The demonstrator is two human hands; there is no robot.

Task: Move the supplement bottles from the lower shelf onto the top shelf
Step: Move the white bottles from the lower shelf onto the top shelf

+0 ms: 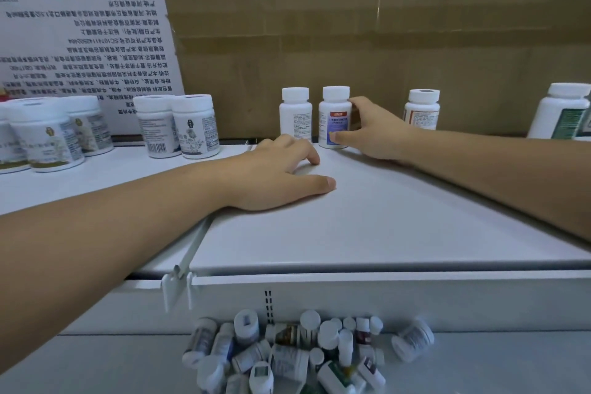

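Up at the far middle of the white top shelf (pixel 351 227), the right hand (pixel 377 131) holds a blue-labelled bottle (pixel 334 118). Its grip is pinching the bottle, thumb low on the near side and fingers curled round the right side. The bottle stands upright on the shelf, with a white cap and a small orange tag above the blue panel; the print is too small to read. Just left of it stands a white bottle (pixel 295 115) with fine grey text. The left hand (pixel 278 176) rests on the shelf near that bottle, its grip loosely spread and holding nothing.

Further right stand a capped bottle (pixel 421 110) with a red-edged label and, at the frame edge, a large green-labelled bottle (pixel 563 115). To the left are two jars (pixel 179 126), one showing a barcode, and a cluster of wider jars (pixel 48 137) with gold emblems.

Below, on the grey lower shelf (pixel 495 361), a heap of supplement bottles (pixel 287 352) lies jumbled, most on their sides.

Behind the top shelf stand brown cardboard (pixel 351 25) and a white carton (pixel 80 25) printed upside down with Chinese text, a barcode and handling pictograms.
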